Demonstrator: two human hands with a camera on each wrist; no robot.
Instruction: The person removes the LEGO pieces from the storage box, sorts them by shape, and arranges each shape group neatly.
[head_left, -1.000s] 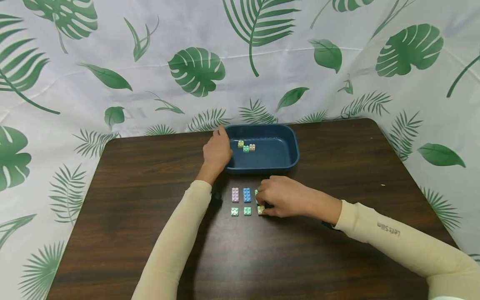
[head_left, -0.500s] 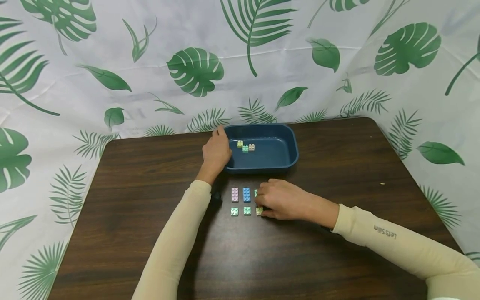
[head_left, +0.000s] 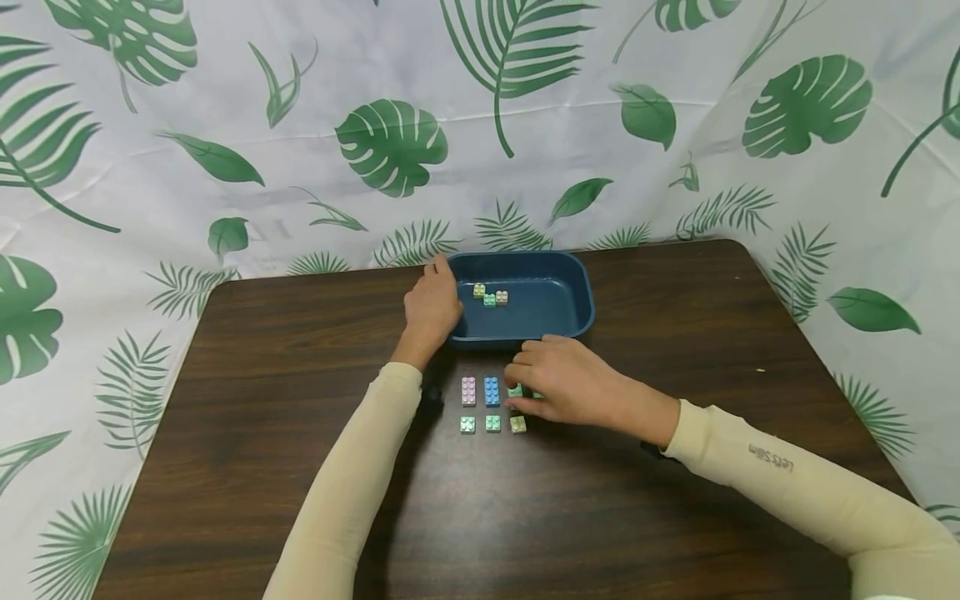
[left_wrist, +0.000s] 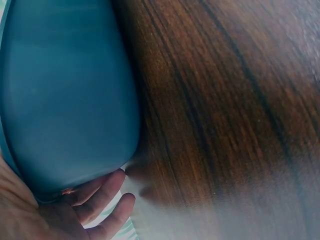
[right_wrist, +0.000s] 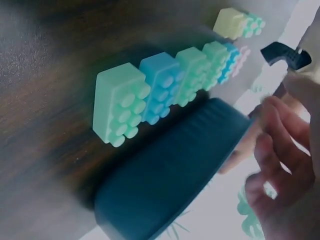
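Observation:
In the head view, my left hand (head_left: 433, 302) grips the left end of a dark blue tray (head_left: 517, 340); the left wrist view shows its fingers curled against the tray's outer wall (left_wrist: 70, 100). My right hand (head_left: 562, 379) hovers over the toy bricks, fingers bent and apart, holding nothing. Below its fingertips lies a small yellow brick (head_left: 518, 425), beside two small green bricks (head_left: 492, 423). Behind them stand a pink brick (head_left: 468, 392), a blue brick (head_left: 491, 392) and a green brick (head_left: 514, 390). More green and blue bricks (right_wrist: 160, 85) appear in the right wrist view, hidden from above.
Inside the tray, toward its left, lie a yellow brick (head_left: 479, 290), a green brick (head_left: 490, 300) and a pale pink brick (head_left: 502, 297). The brown wooden table (head_left: 300, 350) ends at a leaf-print curtain (head_left: 300, 208) just behind the tray.
My right hand has let go of the small yellow brick and moved up and away from it, toward the tray. My left hand has stayed on the tray.

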